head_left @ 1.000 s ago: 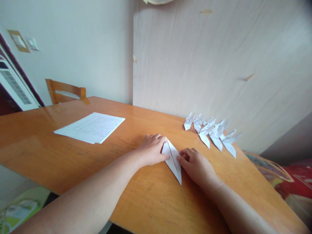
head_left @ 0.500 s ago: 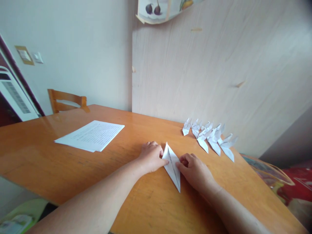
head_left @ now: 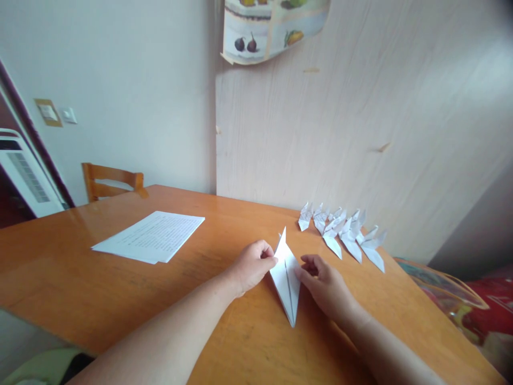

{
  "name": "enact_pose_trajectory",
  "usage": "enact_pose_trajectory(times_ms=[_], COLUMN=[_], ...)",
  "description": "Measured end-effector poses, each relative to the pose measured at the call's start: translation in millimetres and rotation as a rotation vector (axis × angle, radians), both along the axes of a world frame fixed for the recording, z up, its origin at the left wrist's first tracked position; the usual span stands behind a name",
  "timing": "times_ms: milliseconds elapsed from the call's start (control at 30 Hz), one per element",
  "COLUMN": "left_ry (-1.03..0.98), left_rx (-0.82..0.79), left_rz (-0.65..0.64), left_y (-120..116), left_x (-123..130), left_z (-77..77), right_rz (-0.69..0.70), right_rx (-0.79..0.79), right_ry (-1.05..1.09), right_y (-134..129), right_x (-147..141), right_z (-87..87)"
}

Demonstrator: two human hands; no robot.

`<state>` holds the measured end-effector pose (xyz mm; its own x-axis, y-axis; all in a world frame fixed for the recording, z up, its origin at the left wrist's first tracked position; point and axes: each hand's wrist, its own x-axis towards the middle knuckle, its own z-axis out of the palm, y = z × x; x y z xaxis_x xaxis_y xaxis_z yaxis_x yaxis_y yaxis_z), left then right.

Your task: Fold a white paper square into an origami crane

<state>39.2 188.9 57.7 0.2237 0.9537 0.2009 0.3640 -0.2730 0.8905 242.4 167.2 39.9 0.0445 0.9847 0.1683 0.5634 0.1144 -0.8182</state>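
A white folded paper (head_left: 287, 283), long and diamond-shaped with a dark line down its middle, is above the wooden table between my hands. Its narrow tip points away from me and its lower point towards me. My left hand (head_left: 256, 263) pinches its left edge between thumb and fingers. On the other side, my right hand (head_left: 323, 278) has its thumb at the right edge, with the fingers curled round behind; the paper is gripped there too.
Several folded paper figures (head_left: 350, 235) stand at the table's back right, near the wall. A stack of printed sheets (head_left: 152, 238) lies on the table (head_left: 224, 342) at the left. Beyond it is a wooden chair (head_left: 114, 175).
The folded paper looks raised and tilted, and its upper tips have spread slightly apart. My left hand has lifted a little. The camera view has tipped upwards.
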Motion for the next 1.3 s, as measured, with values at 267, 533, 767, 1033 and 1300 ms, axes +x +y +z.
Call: enact_pose_trajectory(times_ms=[267, 533, 767, 1033, 1300], left_ry=[-0.375, -0.625, -0.642, -0.598, -0.528], left_rx=[-0.096, -0.291, -0.401, -0.396, -0.364], left_rz=[-0.120, -0.230, -0.333, -0.359, -0.349], left_y=[-7, -7, -12, -17, -19], left_x=[1, 3, 3, 6, 8], left_z=[11.3, 6.9, 6.7, 6.9, 3.8], right_rz=[0.246, 0.326, 0.368, 0.378, 0.429], right_rx=[-0.297, -0.268, -0.223, -0.240, -0.250], right_ry=[0.578, 0.707, 0.749, 0.766, 0.752], right_y=[-13, -16, -14, -16, -20], right_x=[-2, -5, -5, -7, -10], right_z=[17.6, 16.4, 14.5, 17.7, 20.0])
